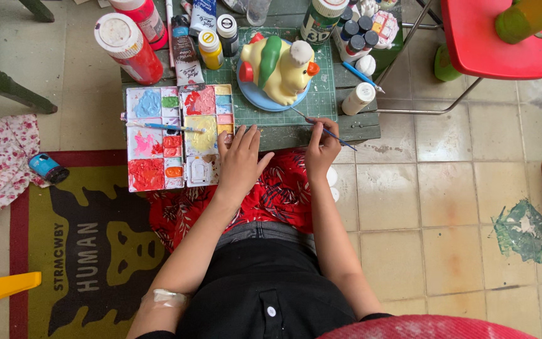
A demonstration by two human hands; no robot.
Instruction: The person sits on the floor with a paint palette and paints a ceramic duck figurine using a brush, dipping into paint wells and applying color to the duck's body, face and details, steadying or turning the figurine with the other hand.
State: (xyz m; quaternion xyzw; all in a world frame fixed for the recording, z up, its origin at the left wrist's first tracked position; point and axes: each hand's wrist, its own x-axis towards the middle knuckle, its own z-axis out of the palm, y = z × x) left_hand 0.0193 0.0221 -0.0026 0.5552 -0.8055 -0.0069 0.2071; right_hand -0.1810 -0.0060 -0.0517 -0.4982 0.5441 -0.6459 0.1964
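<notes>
a tiled floor with a printed rug surrounds a low green table point(352, 129) crowded with paint bottles. in the head view, the left hand point(241, 160) rests flat with fingers spread, on the table edge just beside the open paint palette point(180, 138). the right hand point(322, 147) pinches a thin blue paintbrush point(321, 127), its tip reaching the blue base of a yellow duck figurine point(278, 69) standing on the green cutting mat point(324, 100).
</notes>
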